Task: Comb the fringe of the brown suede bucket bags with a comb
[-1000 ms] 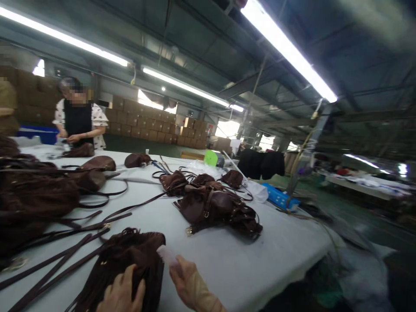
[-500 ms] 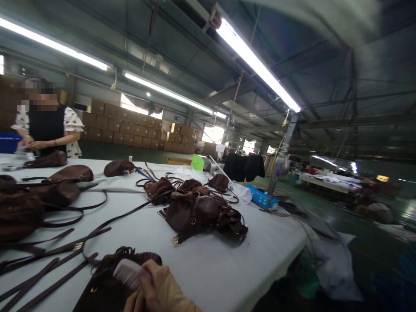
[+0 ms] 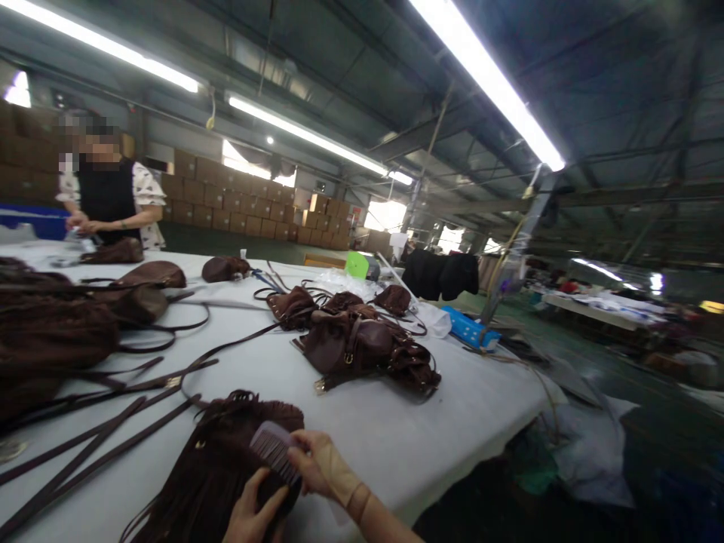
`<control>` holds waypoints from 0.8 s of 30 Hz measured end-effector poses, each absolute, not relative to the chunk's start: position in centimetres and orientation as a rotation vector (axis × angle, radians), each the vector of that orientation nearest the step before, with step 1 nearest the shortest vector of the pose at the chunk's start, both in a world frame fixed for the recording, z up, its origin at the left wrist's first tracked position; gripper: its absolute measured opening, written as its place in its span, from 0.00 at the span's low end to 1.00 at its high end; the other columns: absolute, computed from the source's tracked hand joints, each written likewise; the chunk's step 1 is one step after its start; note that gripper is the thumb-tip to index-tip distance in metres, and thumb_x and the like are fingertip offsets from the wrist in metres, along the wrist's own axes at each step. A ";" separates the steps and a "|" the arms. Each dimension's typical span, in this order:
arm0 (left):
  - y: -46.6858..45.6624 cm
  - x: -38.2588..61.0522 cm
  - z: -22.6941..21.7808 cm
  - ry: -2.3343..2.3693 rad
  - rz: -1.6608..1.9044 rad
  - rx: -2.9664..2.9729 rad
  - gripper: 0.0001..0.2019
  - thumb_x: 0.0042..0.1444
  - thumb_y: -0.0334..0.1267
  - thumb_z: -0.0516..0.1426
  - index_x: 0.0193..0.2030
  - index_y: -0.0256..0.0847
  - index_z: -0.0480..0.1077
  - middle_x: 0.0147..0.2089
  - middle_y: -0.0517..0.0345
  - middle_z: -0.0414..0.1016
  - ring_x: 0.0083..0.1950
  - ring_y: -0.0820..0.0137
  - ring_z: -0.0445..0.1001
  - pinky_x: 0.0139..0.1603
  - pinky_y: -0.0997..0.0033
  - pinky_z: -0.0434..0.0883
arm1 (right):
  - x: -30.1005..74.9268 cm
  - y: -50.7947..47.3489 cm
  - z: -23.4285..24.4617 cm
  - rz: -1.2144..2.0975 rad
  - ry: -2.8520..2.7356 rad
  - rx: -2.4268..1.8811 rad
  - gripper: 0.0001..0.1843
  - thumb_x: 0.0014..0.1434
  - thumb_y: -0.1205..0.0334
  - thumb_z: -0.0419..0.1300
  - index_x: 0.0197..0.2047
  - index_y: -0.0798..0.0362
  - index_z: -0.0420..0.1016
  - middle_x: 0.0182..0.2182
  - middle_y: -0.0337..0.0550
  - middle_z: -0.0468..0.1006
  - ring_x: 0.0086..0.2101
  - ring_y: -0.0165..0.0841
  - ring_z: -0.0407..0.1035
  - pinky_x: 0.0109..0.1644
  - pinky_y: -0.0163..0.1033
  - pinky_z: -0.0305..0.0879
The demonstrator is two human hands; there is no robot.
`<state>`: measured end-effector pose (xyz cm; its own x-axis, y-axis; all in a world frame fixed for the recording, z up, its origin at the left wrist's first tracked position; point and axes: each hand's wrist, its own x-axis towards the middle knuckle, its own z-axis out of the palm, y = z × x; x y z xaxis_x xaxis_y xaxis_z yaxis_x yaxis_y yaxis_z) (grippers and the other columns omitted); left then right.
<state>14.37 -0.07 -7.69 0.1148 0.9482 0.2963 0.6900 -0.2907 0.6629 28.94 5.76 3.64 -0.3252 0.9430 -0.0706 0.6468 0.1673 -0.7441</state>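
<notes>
A dark brown fringed bag (image 3: 197, 460) lies at the near edge of the white table, its strands fanned toward the lower left. My right hand (image 3: 320, 461) grips a pale purple comb (image 3: 272, 446), whose teeth rest on the bag near its right side. Just below the comb, my left hand (image 3: 256, 507) has its thumb and fingers around the bag's right edge, with dark material between them. Part of that hand runs out of the bottom of the view.
More brown bags (image 3: 345, 343) are heaped mid-table, and others (image 3: 56, 324) lie on the left with long straps (image 3: 107, 430) trailing. A blue box (image 3: 469, 329) sits by the far right edge. Across the table stands a person (image 3: 107, 196) handling something small.
The view has shifted, so the table contents sit further right. More of both hands and of the fringed bag now shows. The comb remains in my right hand over the bag.
</notes>
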 end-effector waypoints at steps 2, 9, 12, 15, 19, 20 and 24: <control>-1.5 13.9 -6.3 1.534 1.076 2.015 0.17 0.58 0.32 0.51 0.50 0.42 0.77 0.60 0.43 0.66 0.58 0.57 0.71 0.58 0.64 0.70 | 29.5 6.2 2.9 1.119 -1.992 -1.500 0.14 0.60 0.62 0.49 0.45 0.55 0.72 0.22 0.34 0.69 0.17 0.26 0.63 0.19 0.28 0.59; -1.8 12.2 -1.3 1.447 0.892 1.801 0.08 0.59 0.34 0.51 0.36 0.41 0.72 0.36 0.54 0.74 0.40 0.66 0.74 0.43 0.71 0.67 | 29.9 7.4 2.6 1.325 -1.924 -1.389 0.16 0.61 0.53 0.48 0.45 0.55 0.66 0.23 0.31 0.67 0.14 0.24 0.62 0.15 0.26 0.57; -1.0 11.2 -0.7 1.308 0.966 1.700 0.08 0.59 0.37 0.51 0.34 0.39 0.70 0.31 0.57 0.73 0.35 0.68 0.71 0.38 0.71 0.64 | 29.5 7.2 3.3 1.293 -1.941 -1.370 0.14 0.61 0.54 0.49 0.44 0.54 0.66 0.22 0.30 0.66 0.14 0.25 0.62 0.14 0.26 0.56; -0.3 10.5 0.2 1.210 1.053 1.562 0.11 0.59 0.42 0.53 0.34 0.37 0.69 0.29 0.60 0.69 0.32 0.69 0.68 0.35 0.73 0.63 | 29.2 7.0 4.0 1.248 -1.972 -1.359 0.13 0.62 0.55 0.48 0.44 0.53 0.66 0.21 0.30 0.65 0.14 0.25 0.62 0.14 0.26 0.57; 0.3 10.2 1.2 1.166 1.017 1.506 0.14 0.58 0.47 0.53 0.34 0.37 0.69 0.27 0.62 0.66 0.29 0.71 0.65 0.32 0.73 0.63 | 29.0 6.5 5.2 1.139 -2.043 -1.365 0.13 0.62 0.60 0.48 0.45 0.54 0.68 0.20 0.31 0.66 0.13 0.25 0.60 0.14 0.26 0.55; 0.4 10.2 1.3 1.174 0.991 1.522 0.14 0.57 0.48 0.53 0.34 0.37 0.69 0.27 0.62 0.67 0.29 0.70 0.66 0.32 0.73 0.63 | 29.0 6.4 5.5 1.097 -2.068 -1.367 0.13 0.62 0.61 0.48 0.44 0.54 0.70 0.20 0.32 0.67 0.14 0.25 0.60 0.15 0.26 0.54; 1.7 9.8 0.5 1.237 0.927 1.623 0.17 0.53 0.52 0.53 0.33 0.38 0.72 0.30 0.57 0.73 0.34 0.65 0.71 0.38 0.70 0.68 | 28.9 5.7 6.6 0.865 -2.158 -1.389 0.10 0.59 0.66 0.51 0.35 0.52 0.74 0.22 0.35 0.70 0.19 0.28 0.66 0.21 0.29 0.58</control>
